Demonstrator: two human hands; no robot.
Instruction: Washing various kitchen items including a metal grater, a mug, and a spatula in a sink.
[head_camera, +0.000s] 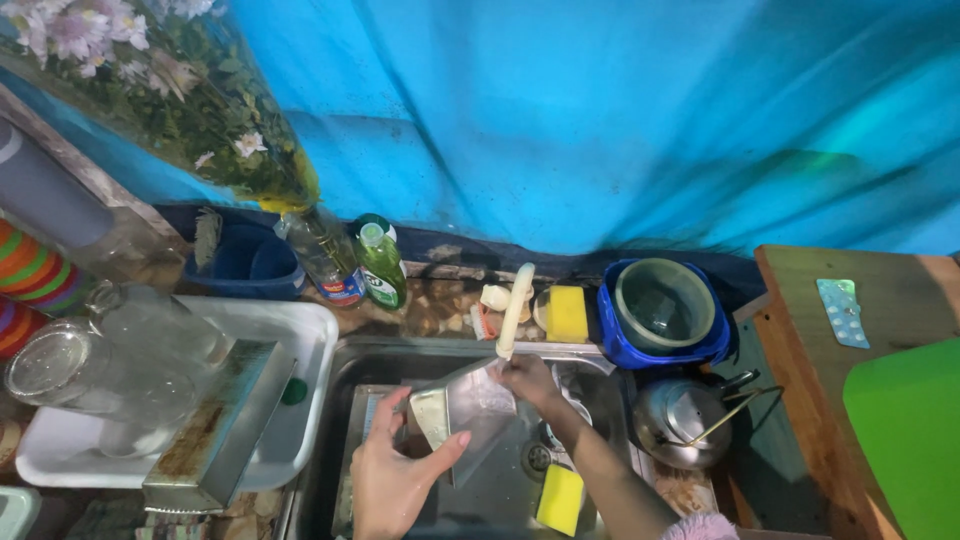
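I am looking down into a steel sink set below a bright blue tarpaulin wall. My left hand rises from the bottom edge, its fingers curled around the lower side of a flat rectangular metal piece, thumb pressed against its near face, so the piece sits tilted in my grip. My right hand reaches in from the lower right and pinches the upper corner of a thin clear plastic bag, which hangs down just beside the metal piece and touches it. Both are held above the sink drain. A yellow sponge lies in the sink near my right forearm. To the left a white plastic tub holds glass jars. A green bottle of dish liquid stands behind the sink.
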